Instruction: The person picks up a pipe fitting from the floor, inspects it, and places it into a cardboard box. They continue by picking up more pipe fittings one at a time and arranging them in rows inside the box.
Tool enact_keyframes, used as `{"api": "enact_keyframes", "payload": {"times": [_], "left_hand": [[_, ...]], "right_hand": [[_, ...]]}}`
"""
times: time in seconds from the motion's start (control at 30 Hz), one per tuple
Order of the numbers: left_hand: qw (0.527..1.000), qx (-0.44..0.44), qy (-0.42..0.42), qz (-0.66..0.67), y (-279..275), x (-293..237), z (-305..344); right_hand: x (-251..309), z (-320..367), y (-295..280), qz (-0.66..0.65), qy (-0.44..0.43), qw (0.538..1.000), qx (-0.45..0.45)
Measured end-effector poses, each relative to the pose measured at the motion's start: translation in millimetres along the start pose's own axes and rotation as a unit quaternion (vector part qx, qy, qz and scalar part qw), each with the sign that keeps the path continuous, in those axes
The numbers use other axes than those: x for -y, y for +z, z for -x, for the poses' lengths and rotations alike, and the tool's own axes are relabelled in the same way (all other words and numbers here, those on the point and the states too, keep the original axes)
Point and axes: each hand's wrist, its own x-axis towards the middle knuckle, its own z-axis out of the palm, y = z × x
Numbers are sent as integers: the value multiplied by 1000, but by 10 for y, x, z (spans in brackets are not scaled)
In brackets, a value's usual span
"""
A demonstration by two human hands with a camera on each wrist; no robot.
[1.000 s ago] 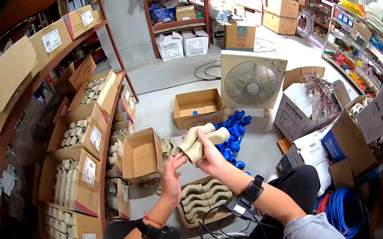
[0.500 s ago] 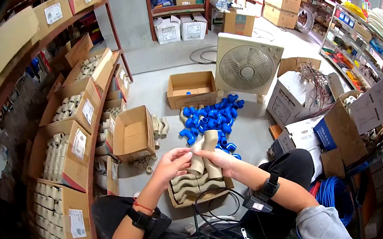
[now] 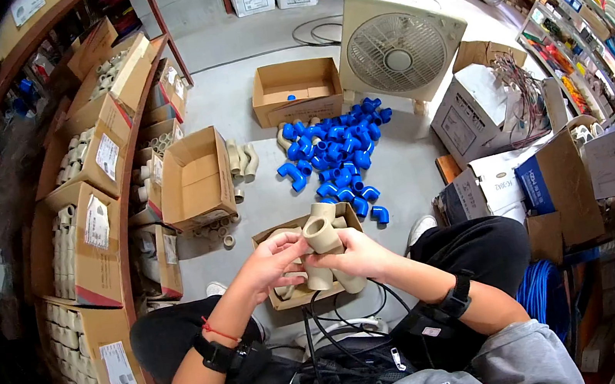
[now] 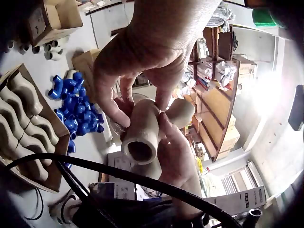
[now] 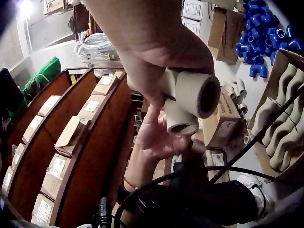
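Note:
Two beige wavy plastic pipe bends (image 3: 321, 235) are held crossed together between both hands, an open end facing up at the person. My right hand (image 3: 360, 253) grips them from the right, its fingers curled round them. From the other side my left hand (image 3: 274, 262) pinches one bend (image 4: 143, 124) between thumb and fingers. Directly below the hands, a cardboard box (image 3: 258, 243) holds rows of similar bends (image 5: 286, 80), partly hidden in the head view by the hands. In the right wrist view, two round open ends (image 5: 207, 96) show side by side.
Blue pipe elbows (image 3: 336, 145) lie heaped on the floor ahead, with an open carton (image 3: 300, 104) and a box fan (image 3: 401, 47) behind them. Another open carton (image 3: 197, 179) stands left beside loose beige bends (image 3: 247, 161). Black cables (image 3: 327, 337) loop near the lap. Shelves of boxed fittings (image 3: 89, 244) line the left.
The two bends have swung from lying slanted toward the far right to pointing more upright, and have come down nearer the body, over the box. The head view has tilted downward.

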Motion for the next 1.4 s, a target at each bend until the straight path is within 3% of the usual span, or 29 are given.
{"api": "enact_keyframes", "payload": {"times": [0.1, 0.3, 0.43, 0.6, 0.7, 0.87, 1.03, 1.07, 1.13, 1.37, 1.4], "left_hand": [[1000, 2, 12, 7, 15, -18, 7], [989, 27, 97, 107, -45, 6, -30], [981, 21, 123, 145, -38, -62, 2], [979, 74, 88, 169, -35, -55, 3], [981, 84, 76, 157, 39, -27, 14], [979, 99, 70, 162, 57, 63, -32], [979, 113, 90, 145, 101, 43, -21], [981, 103, 87, 140, 100, 61, -29], [981, 88, 80, 153, 106, 93, -41], [988, 91, 65, 102, 86, 54, -40], [987, 91, 68, 114, 83, 66, -39]], "right_hand": [[60, 44, -14, -29, -26, 999, 10], [155, 23, -49, -211, 42, 976, -26], [243, 53, -112, -292, 51, 954, 33], [170, -27, -97, -383, -29, 922, 55], [143, 2, -88, -420, 23, 905, 59], [10, -29, -5, -464, 42, 884, 45], [100, 46, -7, -418, 48, 907, 10], [134, 81, -24, -446, 66, 892, 5], [165, 95, -12, -431, 34, 902, 3], [115, 36, -14, -427, 26, 903, 34], [105, 40, -10, -415, 54, 908, -5]]}}
